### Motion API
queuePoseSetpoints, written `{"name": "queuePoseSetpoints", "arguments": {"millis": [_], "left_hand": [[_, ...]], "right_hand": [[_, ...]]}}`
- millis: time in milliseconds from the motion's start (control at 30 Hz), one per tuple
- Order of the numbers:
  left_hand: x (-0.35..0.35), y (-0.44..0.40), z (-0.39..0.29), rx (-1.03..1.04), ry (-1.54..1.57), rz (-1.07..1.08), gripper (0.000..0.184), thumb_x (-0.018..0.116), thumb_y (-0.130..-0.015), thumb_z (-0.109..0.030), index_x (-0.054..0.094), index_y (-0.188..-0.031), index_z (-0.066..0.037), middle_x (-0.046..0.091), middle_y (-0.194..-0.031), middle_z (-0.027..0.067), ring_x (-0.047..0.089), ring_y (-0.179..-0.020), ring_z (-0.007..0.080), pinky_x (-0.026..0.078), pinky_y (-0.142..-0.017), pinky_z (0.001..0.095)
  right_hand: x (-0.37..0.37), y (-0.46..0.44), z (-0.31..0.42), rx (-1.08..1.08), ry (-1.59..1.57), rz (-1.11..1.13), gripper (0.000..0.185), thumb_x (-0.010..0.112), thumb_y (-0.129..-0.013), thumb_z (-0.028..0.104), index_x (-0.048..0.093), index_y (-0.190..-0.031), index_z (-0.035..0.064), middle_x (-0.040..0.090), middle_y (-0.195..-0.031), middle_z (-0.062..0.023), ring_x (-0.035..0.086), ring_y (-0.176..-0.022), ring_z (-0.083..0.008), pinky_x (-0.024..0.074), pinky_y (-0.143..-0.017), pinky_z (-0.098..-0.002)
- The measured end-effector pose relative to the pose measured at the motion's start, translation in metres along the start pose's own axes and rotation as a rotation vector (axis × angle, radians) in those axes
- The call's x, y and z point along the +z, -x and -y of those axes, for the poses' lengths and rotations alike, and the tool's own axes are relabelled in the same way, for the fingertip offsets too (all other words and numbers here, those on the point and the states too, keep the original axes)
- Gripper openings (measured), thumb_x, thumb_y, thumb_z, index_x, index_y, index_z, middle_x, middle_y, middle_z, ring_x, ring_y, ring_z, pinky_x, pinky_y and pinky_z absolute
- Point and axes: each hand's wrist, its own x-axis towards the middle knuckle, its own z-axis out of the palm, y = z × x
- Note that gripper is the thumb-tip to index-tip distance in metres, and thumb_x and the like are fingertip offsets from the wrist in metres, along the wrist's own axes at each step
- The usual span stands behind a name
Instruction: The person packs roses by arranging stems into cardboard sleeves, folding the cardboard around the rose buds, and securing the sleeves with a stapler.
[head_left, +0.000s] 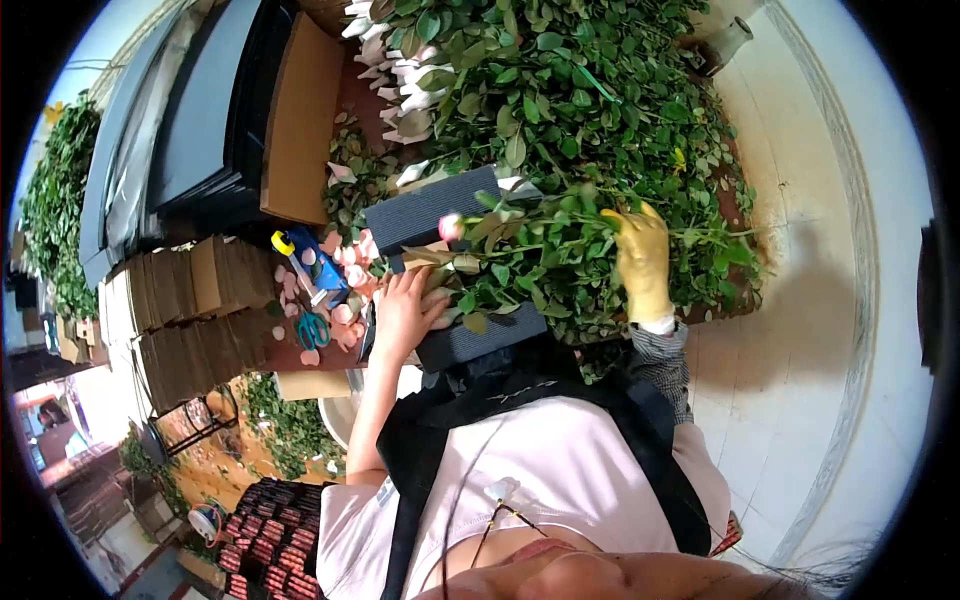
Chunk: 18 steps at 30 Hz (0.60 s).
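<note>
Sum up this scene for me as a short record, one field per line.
Left hand: bare hand, beside the green leafy stems
Right hand: yellow-gloved hand, at the stems; exact grip unclear
Flower: pink rose head, by ribbed dark grey card
Tool: teal-handled scissors, near loose pale-pink petals
Far left: stacked brown cardboard

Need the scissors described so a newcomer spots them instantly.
Find the brown cardboard stacks at picture left. Just right of them, before the bare left hand, is a table strip strewn with pink petals. The scissors lie there, below the blue item, set apart by their teal handle loops.
</note>
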Motion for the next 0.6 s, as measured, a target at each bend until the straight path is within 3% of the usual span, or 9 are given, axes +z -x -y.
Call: {"name": "queuePoseSetpoints", "arguments": {"millis": [67,133,167,333,400,467,533,567,600], "left_hand": [[0.009,-0.002,0.003,0.03,-0.025,-0.051,0.058,0.078,-0.078,-0.036,0.059,-0.124,-0.006,0.062,-0.115,0.0099,0.058,-0.105,0.0315,0.044,-0.094,0.0436],[0.011,-0.006,0.003,0.014,-0.027,-0.037,0.055,0.079,-0.077,-0.034,0.06,-0.12,-0.006,0.062,-0.109,0.0098,0.057,-0.104,0.0313,0.045,-0.093,0.0416],[0.009,-0.006,0.003,0.002,0.014,-0.014,0.053,0.081,-0.075,-0.032,0.061,-0.117,-0.006,0.061,-0.107,0.01,0.057,-0.104,0.031,0.044,-0.093,0.0433],[0.018,-0.004,0.013,0.011,0.112,-0.039,0.054,0.082,-0.075,-0.027,0.06,-0.12,-0.006,0.059,-0.109,0.0098,0.056,-0.105,0.0317,0.043,-0.094,0.0458],[0.012,-0.004,0.008,0.028,0.143,-0.077,0.059,0.082,-0.074,-0.026,0.059,-0.125,-0.007,0.059,-0.11,0.0097,0.056,-0.105,0.0315,0.042,-0.095,0.0454],[0.01,-0.004,0.011,0.027,0.165,-0.013,0.062,0.081,-0.076,-0.028,0.057,-0.131,-0.01,0.059,-0.115,0.0096,0.056,-0.11,0.0308,0.04,-0.099,0.0499],[-0.002,0.003,0.01,0.064,0.023,0.031,0.064,0.078,-0.081,-0.021,0.052,-0.136,-0.003,0.057,-0.127,0.0182,0.052,-0.118,0.0388,0.044,-0.101,0.0454],[-0.027,-0.001,-0.012,0.027,-0.054,0.073,0.062,0.075,-0.085,-0.022,0.05,-0.137,-0.001,0.054,-0.133,0.0209,0.051,-0.124,0.0389,0.042,-0.105,0.0458],[-0.051,-0.007,-0.034,0.1,0.046,-0.076,0.062,0.074,-0.086,-0.022,0.049,-0.138,0.0,0.055,-0.134,0.0208,0.052,-0.124,0.0382,0.043,-0.105,0.0474]], "right_hand": [[-0.028,-0.002,-0.003,0.086,-0.069,0.062,0.039,0.065,-0.081,-0.007,0.069,-0.116,0.0096,0.071,-0.099,-0.0156,0.067,-0.1,-0.0303,0.0464,-0.107,-0.0454],[-0.037,0.008,-0.024,0.128,-0.154,0.0,0.04,0.06,-0.082,-0.01,0.069,-0.117,0.0088,0.069,-0.104,-0.0158,0.062,-0.111,-0.0341,0.0499,-0.101,-0.046],[-0.038,0.017,-0.035,0.217,-0.246,0.079,0.041,0.057,-0.083,-0.01,0.066,-0.12,0.0052,0.065,-0.114,-0.0186,0.056,-0.12,-0.0373,0.0501,-0.099,-0.0443],[-0.053,0.038,-0.05,0.426,-0.525,0.078,0.029,0.057,-0.095,0.003,0.064,-0.123,0.0028,0.062,-0.127,-0.0173,0.058,-0.119,-0.0303,0.0485,-0.099,-0.0361],[-0.062,0.056,-0.074,0.566,-0.533,-0.046,0.029,0.058,-0.098,0.01,0.062,-0.126,0.0013,0.063,-0.127,-0.0154,0.06,-0.116,-0.0259,0.0473,-0.099,-0.0353],[-0.087,0.059,-0.076,0.515,-0.525,-0.072,0.032,0.057,-0.098,0.01,0.062,-0.128,0.0016,0.063,-0.128,-0.0135,0.061,-0.113,-0.0244,0.0471,-0.098,-0.0346],[-0.105,0.06,-0.067,0.503,-0.48,-0.055,0.034,0.057,-0.101,0.023,0.061,-0.127,0.0021,0.063,-0.128,-0.0142,0.06,-0.114,-0.0238,0.0485,-0.096,-0.0346],[-0.105,0.065,-0.066,0.494,-0.479,-0.036,0.034,0.057,-0.101,0.023,0.061,-0.127,0.0021,0.063,-0.128,-0.0142,0.06,-0.114,-0.0238,0.0485,-0.096,-0.0346],[-0.101,0.069,-0.067,0.444,-0.51,-0.023,0.041,0.055,-0.102,0.034,0.061,-0.126,0.0024,0.063,-0.128,-0.0146,0.061,-0.114,-0.024,0.0495,-0.095,-0.0345]]}}
